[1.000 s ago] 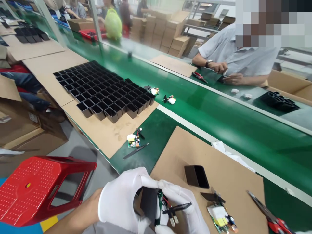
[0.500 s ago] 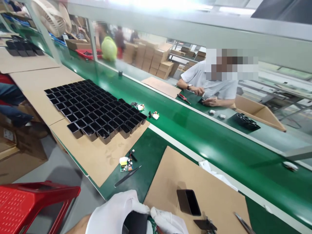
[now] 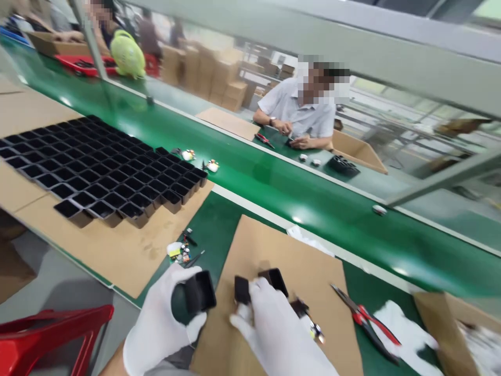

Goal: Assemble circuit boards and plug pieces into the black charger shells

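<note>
Both my hands wear white gloves at the bottom of the view. My left hand (image 3: 162, 326) is closed around a black plastic housing (image 3: 199, 291), its open mouth facing right. My right hand (image 3: 276, 334) lies over the cardboard sheet (image 3: 274, 250) and holds a small black piece (image 3: 241, 290) at its fingertips. Just beyond it sits another black open housing (image 3: 276, 279). A small circuit board with wires (image 3: 311, 326) lies right of my right hand.
Red-handled cutters (image 3: 362, 318) lie to the right, near a white cloth (image 3: 407, 334). A tray of several black housings (image 3: 97, 169) sits on cardboard at left. A circuit board and tweezers (image 3: 182, 253) lie on the green bench. Across the green conveyor (image 3: 313, 198) a person works. A red stool (image 3: 50, 342) stands lower left.
The view swung right and up. My hands separated: the left now holds the black housing alone, the right moved onto the cardboard with a small black piece.
</note>
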Motion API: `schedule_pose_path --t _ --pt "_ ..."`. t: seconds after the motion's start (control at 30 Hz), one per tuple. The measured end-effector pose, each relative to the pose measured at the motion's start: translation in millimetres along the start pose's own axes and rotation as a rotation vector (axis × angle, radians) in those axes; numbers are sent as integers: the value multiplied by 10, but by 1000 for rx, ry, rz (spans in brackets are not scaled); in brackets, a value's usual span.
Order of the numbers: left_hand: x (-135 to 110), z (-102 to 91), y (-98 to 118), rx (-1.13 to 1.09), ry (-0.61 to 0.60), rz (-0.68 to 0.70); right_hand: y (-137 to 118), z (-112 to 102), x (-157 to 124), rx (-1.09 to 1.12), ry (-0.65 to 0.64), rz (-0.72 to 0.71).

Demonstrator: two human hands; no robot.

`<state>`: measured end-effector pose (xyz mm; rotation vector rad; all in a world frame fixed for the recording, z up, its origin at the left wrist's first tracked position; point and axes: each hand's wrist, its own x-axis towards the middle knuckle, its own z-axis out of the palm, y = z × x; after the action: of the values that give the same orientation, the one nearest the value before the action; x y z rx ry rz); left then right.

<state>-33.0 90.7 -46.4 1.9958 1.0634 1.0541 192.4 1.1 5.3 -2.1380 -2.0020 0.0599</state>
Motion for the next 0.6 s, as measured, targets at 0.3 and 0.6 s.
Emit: schedule_pose_path --t 0.3,0.6 --pt "-184 -76 -152 118 -27 -14 542 -687 -270 -128 -71 351" --pt "-102 116 437 -205 -239 114 734 -428 -662 334 8 530"
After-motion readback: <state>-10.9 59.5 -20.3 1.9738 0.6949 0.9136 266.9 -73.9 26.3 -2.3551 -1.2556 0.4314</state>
